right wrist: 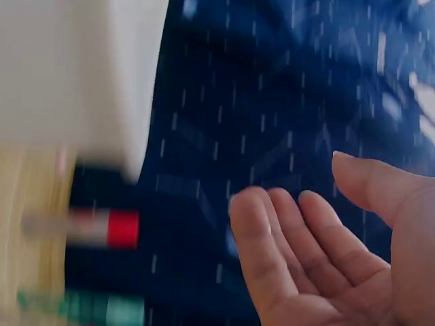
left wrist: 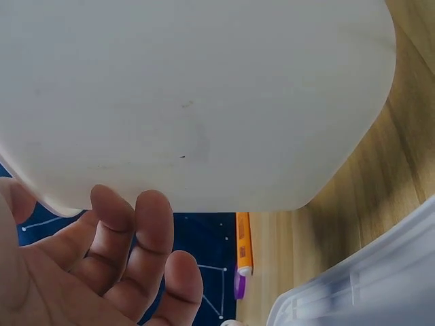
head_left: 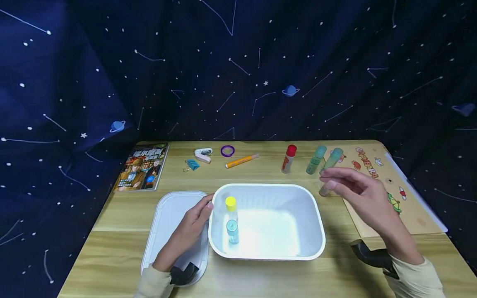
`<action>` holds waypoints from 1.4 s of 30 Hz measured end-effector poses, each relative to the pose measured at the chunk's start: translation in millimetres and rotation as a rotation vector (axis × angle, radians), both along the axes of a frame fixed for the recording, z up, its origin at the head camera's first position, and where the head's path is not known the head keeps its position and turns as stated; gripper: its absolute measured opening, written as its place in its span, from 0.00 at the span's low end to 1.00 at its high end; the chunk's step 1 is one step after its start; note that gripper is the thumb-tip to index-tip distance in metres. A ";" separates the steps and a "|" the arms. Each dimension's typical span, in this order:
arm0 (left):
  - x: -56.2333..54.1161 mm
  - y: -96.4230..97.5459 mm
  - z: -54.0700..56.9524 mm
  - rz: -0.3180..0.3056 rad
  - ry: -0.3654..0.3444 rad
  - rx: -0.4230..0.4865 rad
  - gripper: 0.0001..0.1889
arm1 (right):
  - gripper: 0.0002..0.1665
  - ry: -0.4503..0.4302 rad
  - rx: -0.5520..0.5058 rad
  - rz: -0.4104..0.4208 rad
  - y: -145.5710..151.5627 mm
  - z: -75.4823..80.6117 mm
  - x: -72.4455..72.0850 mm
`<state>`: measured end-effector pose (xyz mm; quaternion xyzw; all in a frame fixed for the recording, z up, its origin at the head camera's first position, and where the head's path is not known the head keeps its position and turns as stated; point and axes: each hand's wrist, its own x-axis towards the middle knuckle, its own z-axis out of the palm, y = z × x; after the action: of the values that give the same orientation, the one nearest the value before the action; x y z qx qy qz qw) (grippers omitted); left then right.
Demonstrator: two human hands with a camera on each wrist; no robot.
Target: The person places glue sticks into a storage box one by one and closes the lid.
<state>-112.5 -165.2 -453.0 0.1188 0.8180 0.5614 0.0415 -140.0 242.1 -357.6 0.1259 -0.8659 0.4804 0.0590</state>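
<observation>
A white plastic bin (head_left: 266,258) stands on the table with a yellow-capped clear bottle (head_left: 231,204) and a clear bottle with a blue-green cap (head_left: 232,231) inside. My left hand (head_left: 193,221) grips its left rim; in the left wrist view, the fingertips (left wrist: 155,214) touch the outer wall. Beyond the bin's right side, my right hand (head_left: 359,194) is raised, and the right wrist view shows nothing between its loosely bent fingers (right wrist: 251,231). It partly covers a green-capped tube (head_left: 335,156). Nearby stand a blue-green tube (head_left: 316,159) and a red-capped tube (head_left: 288,159).
A white lid (head_left: 167,215) lies under my left forearm. Behind the bin are an orange marker (head_left: 241,161), purple ring (head_left: 227,151), blue binder clip (head_left: 192,164) and small white-and-pink item (head_left: 203,154). A magazine (head_left: 143,167) lies left, a kraft folder (head_left: 410,215) right.
</observation>
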 end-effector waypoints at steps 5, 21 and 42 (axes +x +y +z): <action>-0.7 -2.8 -0.1 0.010 -0.005 -0.001 0.24 | 0.25 0.049 0.034 -0.307 33.7 -34.0 -10.4; 0.3 0.8 -0.8 0.018 -0.021 0.005 0.25 | 0.33 -0.073 0.091 -0.359 37.8 -91.5 -46.7; 2.9 3.9 2.4 0.037 -0.026 -0.024 0.24 | 0.25 0.096 0.167 -0.290 15.3 -24.7 -36.1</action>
<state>-109.6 -161.3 -450.6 0.0959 0.8262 0.5535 0.0432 -176.1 257.3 -382.3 0.0271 -0.9081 0.3867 0.1585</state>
